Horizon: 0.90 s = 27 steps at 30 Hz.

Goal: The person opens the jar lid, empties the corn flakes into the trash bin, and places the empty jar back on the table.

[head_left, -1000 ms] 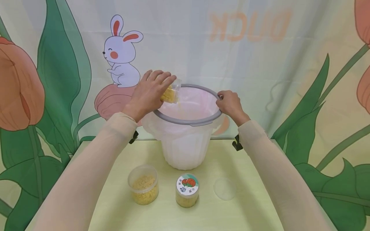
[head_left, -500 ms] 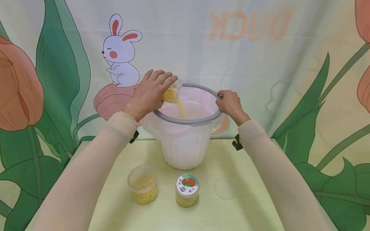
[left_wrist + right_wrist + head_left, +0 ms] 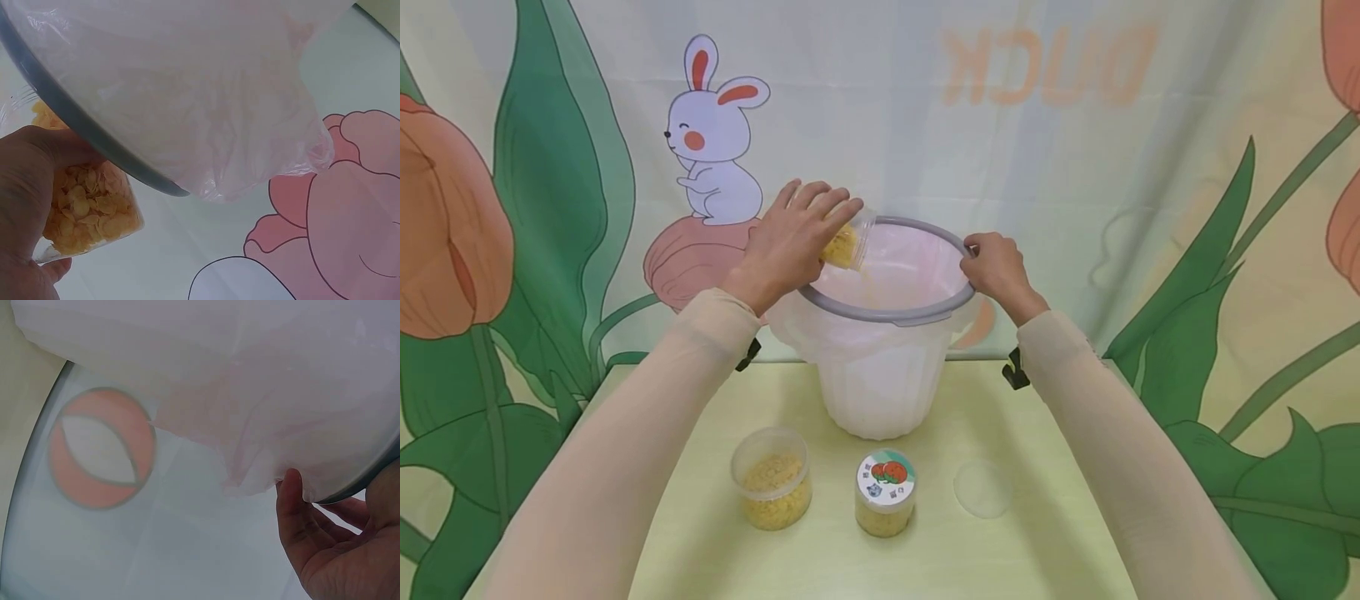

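Note:
My left hand (image 3: 793, 242) grips a clear plastic jar (image 3: 846, 245) of yellow flakes, tipped sideways with its mouth over the white trash can (image 3: 880, 392). A faint yellow trickle falls from the mouth. In the left wrist view, the thumb lies across the jar and many flakes (image 3: 94, 203) still sit against its base. A thin pinkish plastic bag (image 3: 917, 260) lines the can and hangs outside, under the grey rim ring (image 3: 887, 317). On the far side, my right hand (image 3: 997, 268) pinches that ring, with fingertips (image 3: 291, 481) against the bag in the right wrist view.
On the pale green table (image 3: 820, 567), an uncovered clear tub (image 3: 772, 482) of yellow flakes stands front left. A lidded jar (image 3: 885, 493) with a tomato picture is beside it, and a loose round clear lid (image 3: 982, 490) lies to the right. A printed curtain (image 3: 880, 108) hangs behind.
Flakes began to pour from the tilted jar, thickest half a second ago, and now only a thin trickle shows. Both hands have stayed almost in place.

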### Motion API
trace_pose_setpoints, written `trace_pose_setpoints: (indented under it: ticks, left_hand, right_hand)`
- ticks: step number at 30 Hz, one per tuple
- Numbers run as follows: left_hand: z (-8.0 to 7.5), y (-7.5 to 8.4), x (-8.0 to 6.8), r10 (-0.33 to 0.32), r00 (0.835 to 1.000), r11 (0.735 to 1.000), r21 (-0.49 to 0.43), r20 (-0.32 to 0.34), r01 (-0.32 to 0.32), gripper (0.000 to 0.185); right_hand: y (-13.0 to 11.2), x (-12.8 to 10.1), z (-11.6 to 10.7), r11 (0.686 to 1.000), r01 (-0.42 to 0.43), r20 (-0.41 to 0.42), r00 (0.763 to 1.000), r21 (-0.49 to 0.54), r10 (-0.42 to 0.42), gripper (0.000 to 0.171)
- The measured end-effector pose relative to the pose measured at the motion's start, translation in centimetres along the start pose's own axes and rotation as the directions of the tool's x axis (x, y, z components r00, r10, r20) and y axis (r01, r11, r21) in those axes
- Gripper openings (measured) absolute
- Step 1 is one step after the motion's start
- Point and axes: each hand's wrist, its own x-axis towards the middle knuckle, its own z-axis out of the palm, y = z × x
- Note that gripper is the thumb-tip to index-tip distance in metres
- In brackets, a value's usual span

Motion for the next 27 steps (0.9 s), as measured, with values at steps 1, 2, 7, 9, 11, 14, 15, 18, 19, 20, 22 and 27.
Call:
trace_pose_setpoints:
  ticks: [1, 2, 7, 9, 11, 14, 15, 18, 19, 20, 22, 27]
  left_hand:
    - [-0.06, 0.0, 0.0, 0.001, 1.0, 1.0, 0.003, 0.002, -0.001, 0.087]
    - [-0.1, 0.01, 0.0, 0.002, 1.0, 1.0, 0.004, 0.002, -0.002, 0.087]
    - [-0.24, 0.04, -0.09, 0.007, 1.0, 1.0, 0.004, 0.001, -0.007, 0.086]
    - [-0.25, 0.03, -0.15, 0.012, 1.0, 1.0, 0.007, 0.0, -0.012, 0.086]
    - [-0.29, 0.01, -0.19, 0.016, 1.0, 1.0, 0.008, -0.001, -0.016, 0.086]
    - [-0.29, 0.0, -0.21, 0.019, 1.0, 1.0, 0.01, 0.0, -0.019, 0.086]
    - [-0.28, 0.01, -0.21, 0.019, 1.0, 1.0, 0.01, 0.001, -0.019, 0.086]
    - [-0.25, 0.01, -0.22, 0.02, 1.0, 1.0, 0.012, 0.002, -0.02, 0.086]
    - [-0.23, 0.0, -0.22, 0.022, 1.0, 1.0, 0.015, 0.001, -0.022, 0.085]
    - [-0.22, 0.0, -0.23, 0.023, 1.0, 1.0, 0.018, 0.0, -0.023, 0.085]
    - [-0.2, -0.03, -0.22, 0.028, 1.0, 0.999, 0.021, -0.005, -0.028, 0.084]
    - [-0.12, -0.07, -0.25, 0.04, 0.999, 0.999, 0.018, -0.016, -0.039, 0.081]
  right_hand:
    - [0.02, 0.04, -0.01, 1.0, 0.001, -0.003, 1.0, -0.001, -0.001, 0.048]
    - [0.04, 0.09, -0.02, 1.0, 0.004, -0.005, 1.0, -0.002, -0.004, 0.049]
    - [0.13, 0.13, 0.04, 1.0, -0.001, -0.003, 1.0, 0.002, 0.001, 0.049]
    - [0.12, 0.1, 0.06, 1.0, 0.0, -0.001, 1.0, 0.005, 0.0, 0.049]
    - [0.12, 0.07, 0.06, 1.0, 0.003, -0.003, 1.0, 0.006, -0.003, 0.049]
    - [0.1, 0.04, 0.06, 1.0, 0.006, -0.007, 1.0, 0.009, -0.006, 0.049]
    - [0.11, 0.04, 0.05, 1.0, 0.006, -0.006, 1.0, 0.01, -0.006, 0.049]
    - [0.11, 0.05, 0.05, 1.0, 0.003, -0.007, 1.0, 0.014, -0.003, 0.049]
    - [0.12, 0.06, 0.04, 1.0, 0.003, -0.006, 1.0, 0.016, -0.002, 0.049]
    - [0.12, 0.05, 0.02, 1.0, 0.002, -0.006, 1.0, 0.016, -0.002, 0.049]
    - [0.09, 0.03, 0.01, 1.0, -0.001, -0.007, 1.0, 0.019, 0.001, 0.049]
    - [0.02, -0.01, 0.0, 1.0, -0.004, -0.006, 1.0, 0.016, 0.004, 0.048]
